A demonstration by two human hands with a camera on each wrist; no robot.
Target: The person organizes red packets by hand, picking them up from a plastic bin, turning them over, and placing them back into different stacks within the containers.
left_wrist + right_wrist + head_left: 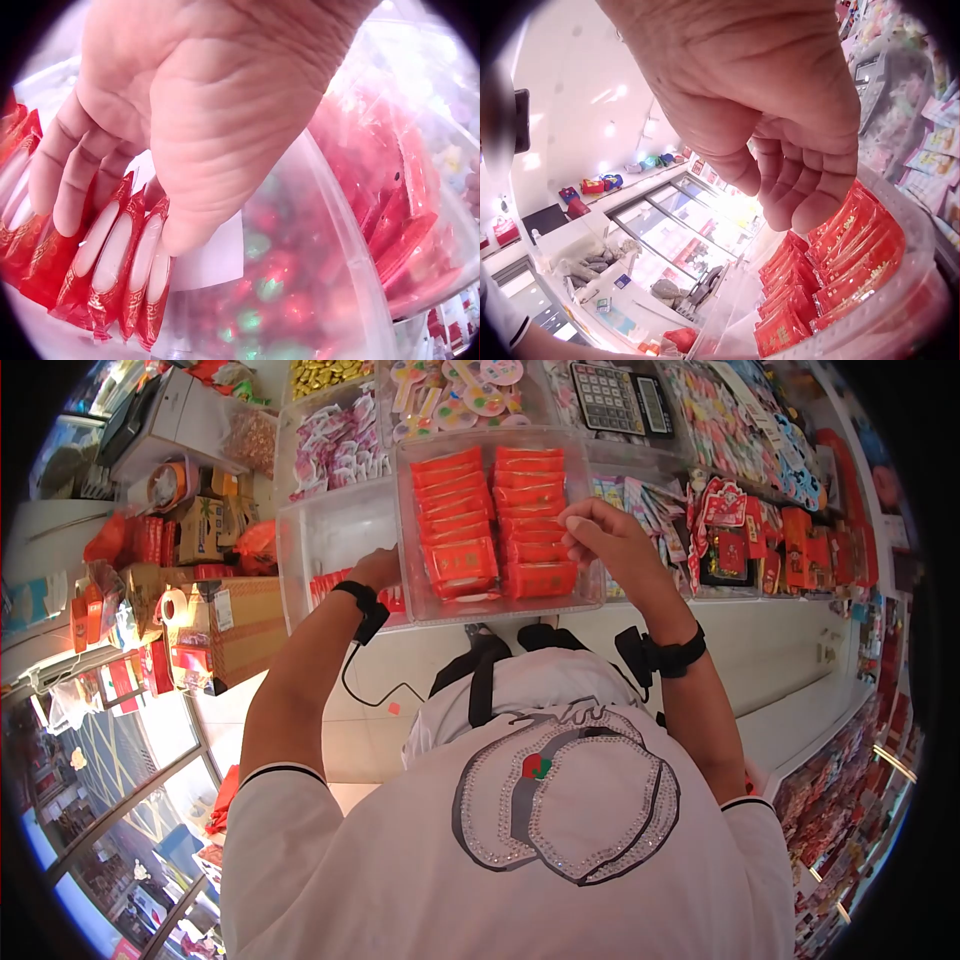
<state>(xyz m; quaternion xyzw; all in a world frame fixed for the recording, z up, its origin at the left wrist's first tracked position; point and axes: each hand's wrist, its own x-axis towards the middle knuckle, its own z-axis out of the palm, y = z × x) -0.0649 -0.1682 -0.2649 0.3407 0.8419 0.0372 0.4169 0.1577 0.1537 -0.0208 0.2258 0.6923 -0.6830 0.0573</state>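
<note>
In the left wrist view, my left hand (217, 112) grips a group of red packets with pale oval windows (114, 259), thumb on one side and fingers on the other. The head view has that hand (378, 568) low in a clear plastic bin (345, 525), partly hidden by the neighbouring bin's wall. This neighbouring clear bin (500, 610) carries two columns of red packets (460, 565). Above its right edge hovers my right hand (615, 540), fingers loosely bent with nothing visible in them. Similar red packets (855, 255) lie below it in the right wrist view.
Behind are bins of gold-wrapped sweets (325, 374), purple-white packets (335, 440) and round lollipops (465, 395). A calculator (620, 400) lies at the back right. Red goods (725, 535) fill the right side; a cardboard box (250, 625) stands left.
</note>
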